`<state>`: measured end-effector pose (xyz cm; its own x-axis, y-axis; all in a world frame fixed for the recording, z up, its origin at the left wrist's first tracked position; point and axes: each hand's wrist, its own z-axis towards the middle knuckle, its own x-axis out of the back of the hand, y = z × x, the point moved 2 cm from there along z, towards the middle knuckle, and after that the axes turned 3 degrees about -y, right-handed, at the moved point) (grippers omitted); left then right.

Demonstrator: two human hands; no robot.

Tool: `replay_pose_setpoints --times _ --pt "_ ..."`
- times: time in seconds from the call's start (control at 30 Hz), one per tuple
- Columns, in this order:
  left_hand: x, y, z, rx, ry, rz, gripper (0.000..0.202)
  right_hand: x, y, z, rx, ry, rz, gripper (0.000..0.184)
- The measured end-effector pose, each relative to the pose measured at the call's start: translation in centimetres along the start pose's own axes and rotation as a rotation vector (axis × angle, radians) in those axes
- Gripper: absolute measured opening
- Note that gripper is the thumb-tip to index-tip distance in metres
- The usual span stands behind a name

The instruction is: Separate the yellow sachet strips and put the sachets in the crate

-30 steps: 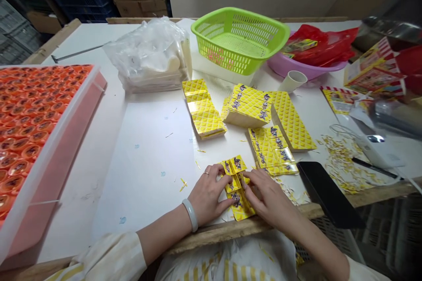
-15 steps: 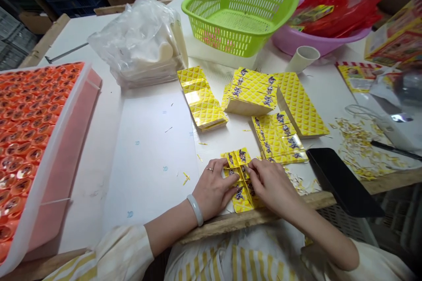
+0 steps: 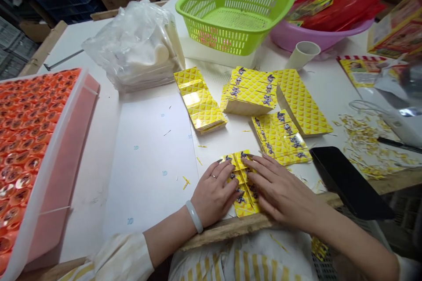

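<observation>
**Two hands flat over one yellow card**

We see the left hand [image 3: 214, 195] and the right hand [image 3: 280, 189] palm-down on a creased yellow card [image 3: 242, 177], fingers loosely spread, neither closed around it. The card lies left of the black phone [image 3: 351, 182], our landmark, by the wooden table edge [image 3: 220, 232]. Its long axis runs away from the body, the far end leaning slightly left, and a crease runs the same way between the fingertips. Both hands touch it: the right, nearer the phone, covers the phone-side half; the left covers the other.

Outward, we find a printed card stack [image 3: 281, 138] just beside the phone, on its far left. Beyond that sit a thick card block [image 3: 252, 88] and a narrow strip stack [image 3: 200, 101], the strips farther left of the phone. Yellow scraps [image 3: 359, 140] lie beyond the phone on its right; an orange-filled tray [image 3: 70, 153] stands well left of it.
</observation>
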<state>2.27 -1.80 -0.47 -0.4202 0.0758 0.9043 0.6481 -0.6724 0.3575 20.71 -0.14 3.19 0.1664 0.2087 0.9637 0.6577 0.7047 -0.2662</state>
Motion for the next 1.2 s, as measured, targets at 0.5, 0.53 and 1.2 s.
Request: replay_pose_setpoints --times 0.5,0.53,1.2 --pt "-1.2 0.3 0.5 -0.202 -0.038 0.156 0.021 -2.6 1.1 -0.6 0.118 0.099 0.129 0.022" --pt "-1.3 0.1 0.4 -0.2 -0.025 0.149 0.02 -2.7 1.2 -0.6 0.119 0.099 0.145 0.023" --pt "3.3 5.0 -0.7 0.778 -0.233 -1.62 0.035 1.8 -3.5 -4.6 -0.042 0.628 0.164 0.029"
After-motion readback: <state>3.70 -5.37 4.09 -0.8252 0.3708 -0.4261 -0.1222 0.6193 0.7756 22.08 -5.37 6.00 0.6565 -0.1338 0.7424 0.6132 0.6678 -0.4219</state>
